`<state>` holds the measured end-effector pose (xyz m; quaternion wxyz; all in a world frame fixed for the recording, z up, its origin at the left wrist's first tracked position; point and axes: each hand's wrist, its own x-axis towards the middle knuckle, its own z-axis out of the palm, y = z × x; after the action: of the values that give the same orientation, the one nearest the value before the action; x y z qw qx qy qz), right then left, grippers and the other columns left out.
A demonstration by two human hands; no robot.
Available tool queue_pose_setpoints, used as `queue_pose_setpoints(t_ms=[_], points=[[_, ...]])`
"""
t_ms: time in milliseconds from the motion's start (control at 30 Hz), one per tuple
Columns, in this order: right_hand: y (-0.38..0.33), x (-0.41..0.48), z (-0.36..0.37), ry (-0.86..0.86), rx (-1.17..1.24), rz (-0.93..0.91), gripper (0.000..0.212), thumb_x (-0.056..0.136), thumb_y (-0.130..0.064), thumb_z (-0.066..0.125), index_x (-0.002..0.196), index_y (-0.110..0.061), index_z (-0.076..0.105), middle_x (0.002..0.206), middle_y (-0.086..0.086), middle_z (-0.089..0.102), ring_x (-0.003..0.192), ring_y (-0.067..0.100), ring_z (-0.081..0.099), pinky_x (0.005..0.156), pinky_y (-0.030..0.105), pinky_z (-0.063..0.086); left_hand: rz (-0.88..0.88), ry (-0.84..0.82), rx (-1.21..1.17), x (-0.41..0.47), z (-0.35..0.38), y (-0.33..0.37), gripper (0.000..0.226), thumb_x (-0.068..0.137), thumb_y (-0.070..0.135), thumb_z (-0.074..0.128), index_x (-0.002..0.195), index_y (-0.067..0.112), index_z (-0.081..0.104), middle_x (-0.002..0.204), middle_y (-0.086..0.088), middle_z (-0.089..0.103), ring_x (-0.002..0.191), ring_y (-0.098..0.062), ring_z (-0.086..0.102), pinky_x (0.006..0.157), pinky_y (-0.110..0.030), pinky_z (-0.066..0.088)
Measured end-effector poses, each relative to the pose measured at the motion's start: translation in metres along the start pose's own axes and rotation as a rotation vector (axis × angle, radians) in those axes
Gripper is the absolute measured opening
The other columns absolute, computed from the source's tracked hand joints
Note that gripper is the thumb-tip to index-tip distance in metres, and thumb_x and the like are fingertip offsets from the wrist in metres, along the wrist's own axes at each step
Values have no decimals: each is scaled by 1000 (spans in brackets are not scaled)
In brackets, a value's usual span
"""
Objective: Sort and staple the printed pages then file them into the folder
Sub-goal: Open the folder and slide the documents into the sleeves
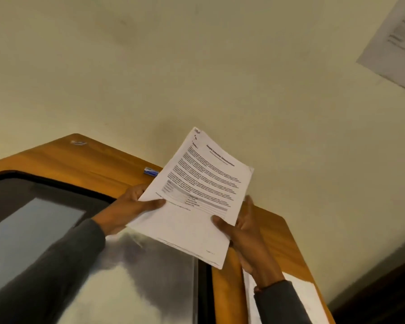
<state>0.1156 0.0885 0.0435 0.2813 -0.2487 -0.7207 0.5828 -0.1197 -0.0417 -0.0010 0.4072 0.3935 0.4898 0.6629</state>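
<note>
Head view, pages: I see the printed pages [197, 190] held up over the tabletop [80, 160], tilted, text side facing me.
Left hand: the left hand [126, 209] pinches the stack's left edge, thumb on top, fingers curled beneath.
Right hand: the right hand [243, 232] grips the lower right edge, thumb on the sheet.
Below: a glossy clear folder [138, 277] lies flat beneath the stack.
</note>
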Motion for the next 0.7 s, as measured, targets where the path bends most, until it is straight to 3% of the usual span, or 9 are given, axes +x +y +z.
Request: queue_pose_setpoints(t_ms=[67,167,233,467,600,700], points=[[13,30,14,13,8,-36,116,73,-6,78,148,-50,1,138,-7,58,124,12,57,91,32,56,0,64,12,6,-18,-10,32,88,10,64,119,16,63,112,-2,74,92,-24,73,68,-31,60],[29,64,30,-78,35,-35,87,81,-1,72,149,-36,30,142,-5,54,129,15,53,105,44,47,18,161,41,16,-41,-16,33,87,12,66,119,16,64,110,-1,74,91,-21,73,69,-29,60],[36,83,37,-132,113,58,71,82,-2,71,142,-30,47,138,-3,58,126,18,57,105,49,46,21,191,13,21,-55,-19,35,87,13,67,122,16,63,112,0,74,95,-24,73,74,-35,61],[64,110,38,-234,261,100,73,79,12,64,141,-23,49,136,0,61,124,23,58,101,47,48,11,256,-9,28,-63,-26,32,86,13,68,117,17,66,108,-1,75,93,-24,73,71,-34,61],[80,112,33,-151,384,104,76,76,11,65,141,-24,49,139,4,58,125,25,57,93,40,55,-61,310,-76,33,-60,-19,25,96,29,53,116,16,62,105,-9,74,94,-30,71,62,-32,60],[82,111,19,5,431,41,77,74,6,68,140,-29,50,138,0,59,122,21,59,88,38,57,8,337,82,34,-59,-18,51,88,63,49,113,20,61,94,-14,74,78,-26,72,63,-32,60]])
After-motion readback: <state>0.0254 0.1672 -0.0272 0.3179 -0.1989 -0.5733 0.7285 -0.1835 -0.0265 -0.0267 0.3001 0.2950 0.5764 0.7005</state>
